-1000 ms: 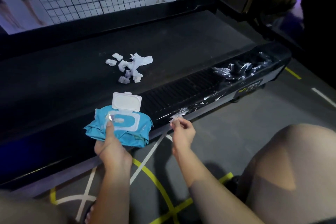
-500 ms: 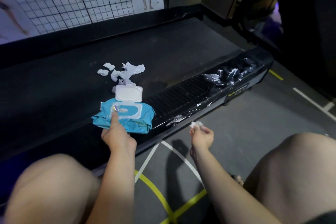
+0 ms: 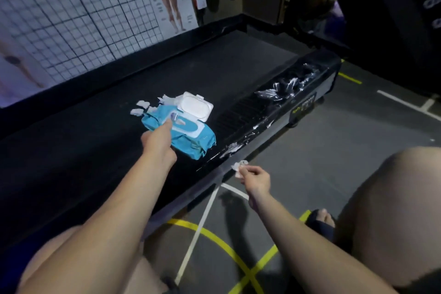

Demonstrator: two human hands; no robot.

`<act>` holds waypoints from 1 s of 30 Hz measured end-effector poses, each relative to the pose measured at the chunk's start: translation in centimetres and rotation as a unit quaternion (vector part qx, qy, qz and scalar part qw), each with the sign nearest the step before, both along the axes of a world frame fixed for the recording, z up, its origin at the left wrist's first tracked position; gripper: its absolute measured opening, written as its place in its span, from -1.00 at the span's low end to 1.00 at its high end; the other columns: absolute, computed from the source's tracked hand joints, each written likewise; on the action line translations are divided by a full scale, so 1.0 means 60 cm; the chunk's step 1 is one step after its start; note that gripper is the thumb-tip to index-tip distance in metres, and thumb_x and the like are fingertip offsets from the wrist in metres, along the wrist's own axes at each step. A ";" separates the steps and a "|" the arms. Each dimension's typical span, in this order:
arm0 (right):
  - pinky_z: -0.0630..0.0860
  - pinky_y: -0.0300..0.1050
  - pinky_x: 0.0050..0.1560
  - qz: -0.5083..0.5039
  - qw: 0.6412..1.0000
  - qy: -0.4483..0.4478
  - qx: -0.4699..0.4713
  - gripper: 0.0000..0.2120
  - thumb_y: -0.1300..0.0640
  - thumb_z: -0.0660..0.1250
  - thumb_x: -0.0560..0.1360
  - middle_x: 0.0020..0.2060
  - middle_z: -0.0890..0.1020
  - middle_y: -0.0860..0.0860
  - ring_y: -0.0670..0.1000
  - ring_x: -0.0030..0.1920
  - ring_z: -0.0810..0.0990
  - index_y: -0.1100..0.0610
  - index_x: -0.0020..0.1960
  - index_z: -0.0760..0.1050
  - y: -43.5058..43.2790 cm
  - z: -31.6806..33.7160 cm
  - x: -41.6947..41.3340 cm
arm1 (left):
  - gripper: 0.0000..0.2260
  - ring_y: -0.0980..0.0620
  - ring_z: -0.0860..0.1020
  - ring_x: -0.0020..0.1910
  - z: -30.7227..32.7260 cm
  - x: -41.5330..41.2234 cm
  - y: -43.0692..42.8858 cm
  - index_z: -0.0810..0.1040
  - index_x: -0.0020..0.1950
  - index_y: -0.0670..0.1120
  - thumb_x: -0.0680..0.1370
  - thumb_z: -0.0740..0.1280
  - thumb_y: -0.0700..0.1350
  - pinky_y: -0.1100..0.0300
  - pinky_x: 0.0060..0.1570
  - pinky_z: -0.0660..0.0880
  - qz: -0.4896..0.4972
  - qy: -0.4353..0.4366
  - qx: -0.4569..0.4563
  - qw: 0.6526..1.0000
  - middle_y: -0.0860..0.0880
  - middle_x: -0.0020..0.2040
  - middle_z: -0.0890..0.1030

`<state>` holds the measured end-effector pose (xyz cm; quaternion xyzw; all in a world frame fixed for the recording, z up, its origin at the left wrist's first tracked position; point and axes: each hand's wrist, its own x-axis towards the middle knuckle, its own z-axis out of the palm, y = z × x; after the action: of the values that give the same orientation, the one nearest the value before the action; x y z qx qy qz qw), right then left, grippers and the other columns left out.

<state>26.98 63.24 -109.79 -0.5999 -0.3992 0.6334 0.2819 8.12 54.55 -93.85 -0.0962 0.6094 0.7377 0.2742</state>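
Since a moment ago, the left hand (image 3: pixel 156 144) has carried the wipes pack (image 3: pixel 191 143) farther out over the black belt (image 3: pixel 214 67), up to the torn white scraps (image 3: pixel 140 107), while the right hand (image 3: pixel 257 178) has stayed by the side rail (image 3: pixel 238 114).

Nearest are 2 bare knees and a foot in a dark sandal (image 3: pixel 319 224) on a grey floor (image 3: pixel 334 150) with yellow and white lines. Above the floor, just beside the rail's edge, the right hand pinches a small white scrap (image 3: pixel 238 168) between thumb and curled fingers. Farther out, the left hand grips the near end of the blue pack, thumb on top by the opening; its other fingers are hidden underneath. The pack's white lid (image 3: pixel 195 107) stands open. Crumpled clear film (image 3: pixel 284 88) lies along the far end of the rail. Beyond the belt, a grid chart (image 3: pixel 71 19) covers the wall.
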 end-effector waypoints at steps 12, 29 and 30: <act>0.60 -0.10 -0.06 -0.038 0.997 0.034 0.050 -0.91 0.22 0.46 0.40 -0.37 0.67 -0.07 -0.06 -0.26 0.65 0.05 -0.22 0.61 -0.020 -0.005 -0.094 | -0.77 -0.22 0.76 0.02 -0.010 -0.081 -0.063 0.68 0.31 -0.07 0.64 0.43 -0.18 -0.33 0.07 0.65 0.016 -0.069 0.098 0.993 -0.17 0.13 0.76; 0.67 0.12 0.04 -0.094 0.995 0.016 0.039 -0.85 0.24 0.49 0.32 -0.31 0.72 -0.04 0.03 -0.21 0.74 0.00 -0.32 0.65 0.136 -0.027 -0.073 | -0.86 -0.10 0.78 -0.10 -0.064 -0.102 -0.085 0.68 0.21 -0.09 0.65 0.43 -0.20 -0.16 -0.20 0.70 0.031 -0.115 0.075 0.990 -0.11 0.02 0.78; 0.68 0.11 0.04 -0.078 0.996 0.001 0.040 -0.87 0.24 0.50 0.33 -0.30 0.73 -0.03 0.05 -0.19 0.74 0.03 -0.31 0.65 0.143 -0.009 -0.064 | -0.87 -0.09 0.78 -0.10 -0.069 -0.102 -0.086 0.68 0.19 -0.08 0.65 0.44 -0.19 -0.15 -0.20 0.70 0.031 -0.111 0.076 0.990 -0.09 0.00 0.78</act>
<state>23.13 71.85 -110.33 -0.6166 -0.3757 0.5941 0.3545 2.00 49.37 -97.97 -0.1746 0.5142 0.7748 0.3238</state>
